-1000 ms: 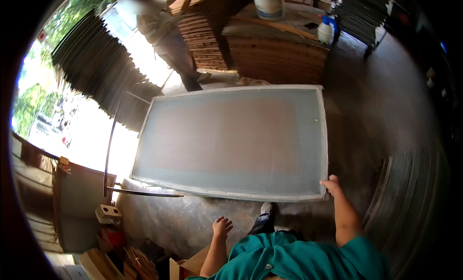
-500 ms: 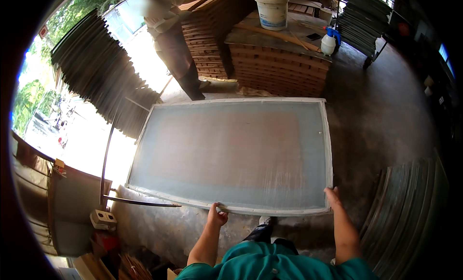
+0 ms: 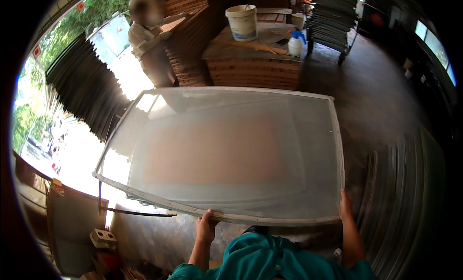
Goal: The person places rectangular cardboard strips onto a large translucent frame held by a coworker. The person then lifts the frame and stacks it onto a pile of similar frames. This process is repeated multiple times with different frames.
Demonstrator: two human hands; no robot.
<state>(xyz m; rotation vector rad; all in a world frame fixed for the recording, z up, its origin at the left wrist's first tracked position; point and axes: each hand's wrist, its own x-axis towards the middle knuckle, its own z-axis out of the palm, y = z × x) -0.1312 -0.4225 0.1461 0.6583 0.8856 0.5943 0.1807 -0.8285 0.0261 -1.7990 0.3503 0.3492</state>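
Floor [image 3: 371, 104], grey and partly shadowed, spreads beneath the workplace. Over it, directly in front of the person, a large framed mesh panel [image 3: 316, 154] is held a little tilted, its left end toward the bright opening; the mesh is see-through, and a brownish rectangle shows at its middle. Stacks stand around it: dark thin sheets [image 3: 79, 87] at the left, dark panels [image 3: 400, 198] on edge at the right, brown boards [image 3: 255, 73] beyond the far rim, and more dark sheets on a wheeled rack [image 3: 333, 27] farther back. A co-worker [image 3: 144, 42] stands beside another brown pile [image 3: 185, 63], arms reaching to its top. The person's green shirt [image 3: 258, 256] shows along the lower edge. A whitish bucket [image 3: 242, 27] sits on the brown boards, near a white spray bottle [image 3: 295, 47] with a blue head. The left hand [image 3: 206, 228] has its fingers clamped on the panel's near rim, thumb on top, the rest hidden; the right hand [image 3: 345, 206] has its fingers clamped on the right rim near the near corner, partly hidden.
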